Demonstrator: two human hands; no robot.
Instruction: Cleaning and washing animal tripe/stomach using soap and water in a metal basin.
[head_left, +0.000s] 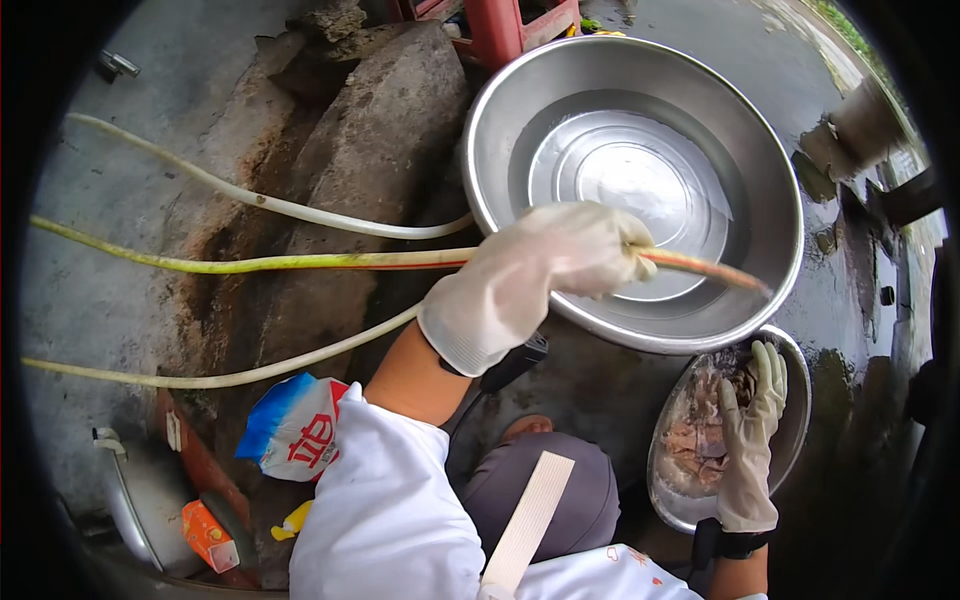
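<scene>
My left hand (574, 251), in a whitish rubber glove, grips a yellow hose with a red stripe (367, 260). The hose end points right, above the near rim of a large stainless steel basin (495, 142). Clear water (622, 180) stands in that basin. Below it, an oval metal basin (796, 420) holds wet pinkish-brown pieces (694, 454), which look like meat, in water. My right hand (752, 427), gloved too, lies over these pieces with the thumb apart from the fingers. Its palm side is hidden.
Two pale hoses (330, 216) (300, 364) cross a rough stone step (367, 135) on the left. A red plastic stool (499, 30) stands behind the large basin. Near my left arm lie a blue-and-white bag (292, 427) and an orange packet (208, 532). Wet ground (847, 300) extends to the right.
</scene>
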